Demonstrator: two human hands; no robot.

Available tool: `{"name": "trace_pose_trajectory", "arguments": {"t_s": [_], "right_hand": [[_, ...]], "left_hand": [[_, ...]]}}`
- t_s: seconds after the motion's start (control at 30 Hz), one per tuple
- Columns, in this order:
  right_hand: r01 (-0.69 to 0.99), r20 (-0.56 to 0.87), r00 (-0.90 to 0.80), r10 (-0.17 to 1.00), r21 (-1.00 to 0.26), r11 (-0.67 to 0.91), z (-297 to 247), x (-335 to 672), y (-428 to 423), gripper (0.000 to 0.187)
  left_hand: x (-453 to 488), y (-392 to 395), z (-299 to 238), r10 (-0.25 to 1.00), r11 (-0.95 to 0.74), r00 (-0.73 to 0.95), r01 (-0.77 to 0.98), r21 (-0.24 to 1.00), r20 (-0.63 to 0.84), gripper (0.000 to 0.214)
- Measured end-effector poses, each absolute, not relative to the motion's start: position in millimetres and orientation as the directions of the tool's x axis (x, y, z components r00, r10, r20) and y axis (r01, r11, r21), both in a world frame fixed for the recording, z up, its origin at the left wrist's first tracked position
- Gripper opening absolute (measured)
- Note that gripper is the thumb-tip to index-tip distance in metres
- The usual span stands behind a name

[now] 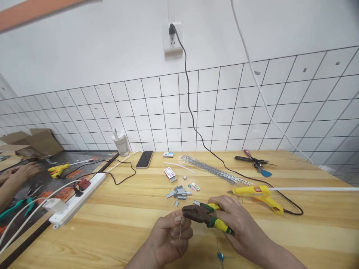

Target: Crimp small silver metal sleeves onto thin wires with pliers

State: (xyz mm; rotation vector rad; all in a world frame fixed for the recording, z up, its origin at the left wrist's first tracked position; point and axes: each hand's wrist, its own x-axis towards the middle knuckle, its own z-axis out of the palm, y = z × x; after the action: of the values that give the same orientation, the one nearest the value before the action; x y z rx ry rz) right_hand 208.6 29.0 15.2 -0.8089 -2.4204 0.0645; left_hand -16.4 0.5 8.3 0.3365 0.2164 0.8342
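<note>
My right hand (235, 220) grips combination pliers (198, 213) by their yellow and green handles. The rusty brown jaws point left and meet the fingertips of my left hand (169, 235). Pinched between my left thumb and fingers is a short twisted wire (180, 228), hanging downward; its upper end is at the plier jaws. Whether the jaws bite on it I cannot tell. Below the pliers, a blue gem (220, 256) with thin wires lies on the table. Just beyond my hands sits a pile of staple strips (180, 192).
A yellow glue gun (258, 192) lies at right, with its black cord running to the wall socket (172, 39). Behind are a bundle of wires (213, 170), a phone (144, 159), scissors (252, 160) and a staple box (169, 174). A power strip (78, 200) and another person's hands (24, 172) are left.
</note>
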Motion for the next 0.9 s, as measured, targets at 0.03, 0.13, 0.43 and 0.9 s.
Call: {"name": "trace_pose_trajectory", "arguments": {"t_s": [0.03,0.13,0.43,0.9], "right_hand": [[0.532,0.513,-0.652,0.558,-0.214,0.819,16.3,208.3,28.7,0.037],[0.533,0.526,-0.653,0.545,-0.192,0.824,17.9,207.8,28.3,0.033],[0.563,0.534,-0.612,0.583,-0.222,0.796,13.2,208.3,28.2,0.030],[0.502,0.325,-0.553,0.767,-0.605,0.618,10.4,193.5,21.3,0.022]], "left_hand": [[-17.0,0.6,8.0,0.748,0.632,0.662,-0.682,0.368,-0.057,0.021],[-18.4,0.8,7.8,0.731,0.654,0.679,-0.668,0.354,-0.070,0.019],[-14.5,-0.5,11.1,0.795,0.566,0.603,-0.697,0.441,-0.068,0.020],[-16.4,-1.3,27.8,0.981,-0.157,-0.133,-0.089,0.984,0.144,0.019]]}}
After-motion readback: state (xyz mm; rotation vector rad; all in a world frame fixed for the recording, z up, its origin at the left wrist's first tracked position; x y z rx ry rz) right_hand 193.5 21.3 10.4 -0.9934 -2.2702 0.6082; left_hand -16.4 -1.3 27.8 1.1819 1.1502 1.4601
